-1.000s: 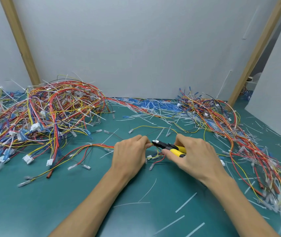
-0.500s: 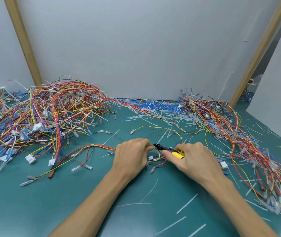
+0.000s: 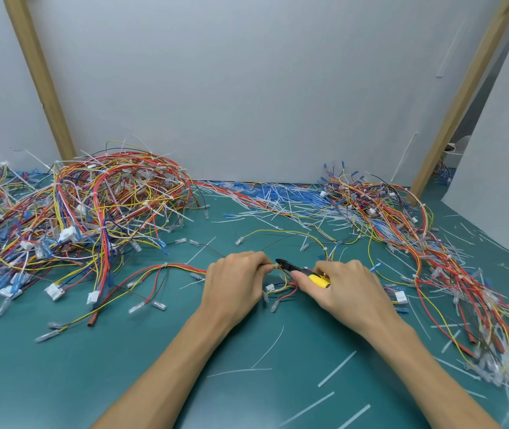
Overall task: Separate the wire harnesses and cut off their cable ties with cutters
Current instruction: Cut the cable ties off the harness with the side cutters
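Landmark: yellow-handled, black-nosed cutters (image 3: 301,270), held low over the teal bench mat (image 3: 123,382), nose pointed left. The handles are wrapped by the right hand (image 3: 349,289), fingers curled tight round them, thumb laid along the near side. The blade gap is too small to be read.

Just left of the nose, a loose red, yellow and black wire harness (image 3: 182,267) is pinched between the thumb and curled fingers of the left hand (image 3: 234,280). Whether the nose tip is touching the pinched wires or just short of them cannot be told.

The harness is trailed left from the cutters across the mat, with clear-sleeved terminals at its ends. More of its wires are looped just below the cutters.

- Far left of the cutters: large tangled heap of tied harnesses (image 3: 92,212).
- Right of and behind the cutters: flatter spread of harnesses (image 3: 417,243).
- White cut tie offcuts (image 3: 336,368) are scattered on the near side of the cutters and behind them, up to the grey back panel (image 3: 247,88).
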### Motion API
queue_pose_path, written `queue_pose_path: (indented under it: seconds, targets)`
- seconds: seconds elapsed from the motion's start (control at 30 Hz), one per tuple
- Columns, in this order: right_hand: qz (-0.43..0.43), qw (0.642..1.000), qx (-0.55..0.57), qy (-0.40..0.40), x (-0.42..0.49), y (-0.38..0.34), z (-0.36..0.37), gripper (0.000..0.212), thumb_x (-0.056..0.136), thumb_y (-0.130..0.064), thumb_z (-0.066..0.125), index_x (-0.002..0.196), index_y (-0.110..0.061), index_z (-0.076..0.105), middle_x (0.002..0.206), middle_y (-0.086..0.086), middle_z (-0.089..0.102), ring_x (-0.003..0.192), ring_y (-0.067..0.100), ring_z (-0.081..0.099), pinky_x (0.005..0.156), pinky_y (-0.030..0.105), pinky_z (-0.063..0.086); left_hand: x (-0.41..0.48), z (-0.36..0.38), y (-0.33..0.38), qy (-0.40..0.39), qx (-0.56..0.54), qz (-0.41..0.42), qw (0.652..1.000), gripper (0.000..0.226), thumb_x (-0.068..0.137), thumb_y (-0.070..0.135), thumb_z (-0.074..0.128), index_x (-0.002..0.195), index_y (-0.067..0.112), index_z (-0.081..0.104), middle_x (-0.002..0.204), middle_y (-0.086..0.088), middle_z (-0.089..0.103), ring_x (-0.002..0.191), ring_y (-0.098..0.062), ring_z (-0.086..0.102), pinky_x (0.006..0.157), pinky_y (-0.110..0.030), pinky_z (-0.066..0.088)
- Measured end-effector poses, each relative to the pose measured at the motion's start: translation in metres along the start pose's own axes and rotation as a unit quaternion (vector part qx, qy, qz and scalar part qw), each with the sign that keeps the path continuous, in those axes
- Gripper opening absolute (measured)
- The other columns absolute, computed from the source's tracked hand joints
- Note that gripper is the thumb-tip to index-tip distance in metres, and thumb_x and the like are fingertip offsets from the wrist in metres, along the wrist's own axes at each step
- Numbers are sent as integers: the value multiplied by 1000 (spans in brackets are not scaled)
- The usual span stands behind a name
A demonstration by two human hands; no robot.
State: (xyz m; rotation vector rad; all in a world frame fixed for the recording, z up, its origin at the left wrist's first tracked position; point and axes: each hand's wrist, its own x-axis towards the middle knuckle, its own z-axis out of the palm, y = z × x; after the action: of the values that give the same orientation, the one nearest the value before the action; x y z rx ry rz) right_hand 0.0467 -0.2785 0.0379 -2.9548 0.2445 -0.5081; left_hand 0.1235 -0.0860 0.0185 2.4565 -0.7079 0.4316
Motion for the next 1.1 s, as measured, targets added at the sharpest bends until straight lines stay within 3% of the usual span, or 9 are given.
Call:
queue_pose_path:
  seconds: [0.1,0.2,0.3,0.4,0.53,0.7,0.83,0.97,1.1]
  targets:
    - [1,998,11,58,-1,-4,-2,67,79,-89,32,77,-25,54,57,-6,48,70,29,59,58,35,43,-1,-1,1,13,-21,0,1000,20,100,41,52,102,31,68,96,12,72,93,-19,65,71,-37,51]
    - [2,990,59,124,-1,-7,-4,56,77,-84,53,76,-29,48,59,-11,48,62,20,53,53,33,41,-1,-3,2,30,-47,6,998,16,99,39,54,99,30,68,91,12,70,88,-18,64,69,-38,50]
    - [-1,983,85,164,-1,-4,-5,43,76,-63,74,80,-30,48,70,-11,53,63,18,52,51,32,41,-1,-2,3,43,-55,26,997,13,99,36,56,98,30,68,92,13,70,86,-16,64,66,-36,49]
    - [-6,979,99,176,1,2,-7,35,76,-43,81,85,-32,49,83,-11,52,65,20,53,53,34,44,-1,-2,4,47,-57,55,996,14,100,32,57,99,26,69,96,12,71,88,-18,64,70,-36,49]
    - [-50,976,161,139,1,0,-3,34,76,-44,80,88,-33,51,97,-17,61,75,18,60,63,37,50,-1,-2,7,48,-71,106,991,14,100,24,58,102,18,70,96,6,69,89,-22,61,76,-34,46]
    - [-26,985,144,90,2,0,10,32,76,-57,69,85,-36,47,61,-12,57,60,15,46,63,38,47,-2,0,10,30,-87,139,986,18,101,22,56,113,16,69,96,0,66,86,-28,57,78,-40,45]
    - [-3,981,162,109,5,5,13,33,77,-55,73,83,-37,46,56,-12,54,57,13,47,60,35,44,0,-2,14,133,43,185,973,14,88,26,74,100,20,72,84,6,66,82,-24,62,88,-36,41]
    - [39,975,168,141,9,16,11,33,78,-53,74,84,-30,51,58,-11,56,64,27,56,57,36,45,8,-11,6,203,87,199,955,37,74,34,85,109,28,72,111,12,68,103,-21,63,99,-40,36]
    - [72,966,194,151,12,32,10,33,79,-51,75,86,-26,54,60,-8,58,66,29,57,63,38,50,12,-20,-15,198,20,100,975,68,68,38,87,131,29,61,139,4,51,124,-18,50,104,-39,32]
